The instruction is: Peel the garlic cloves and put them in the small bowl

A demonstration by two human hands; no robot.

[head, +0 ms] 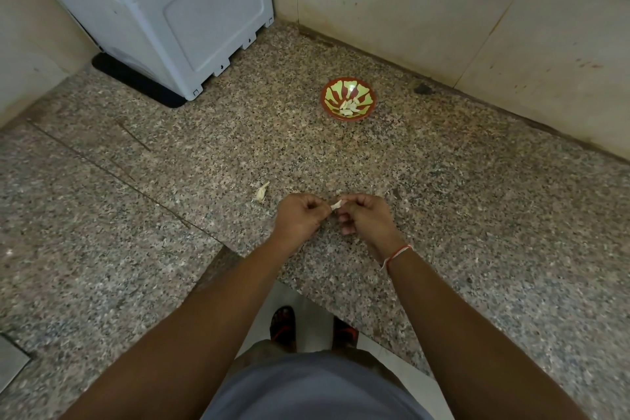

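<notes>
Several peeled cloves [349,106] already lie in the small bowl [370,99] (upper centre), while left hand [298,215] and right hand [365,217] pinch one garlic clove [336,204] mid-frame — peeling seemingly unfinished — beside a papery scrap [261,193].

Speckled stone, glazed bowl, moulded plastic

The counter [426,181] is polished granite-like stone, brown and grey flecked, with a dull sheen. The small bowl [348,98] looks glossy, red with yellow-green painted patches, holding smooth pale peeled cloves [349,106]. The garlic skin [261,193] on the counter is dry and papery. The white appliance [163,14] is matt moulded plastic. The wall tiles [409,3] are smooth, cream, faintly stained.
</notes>
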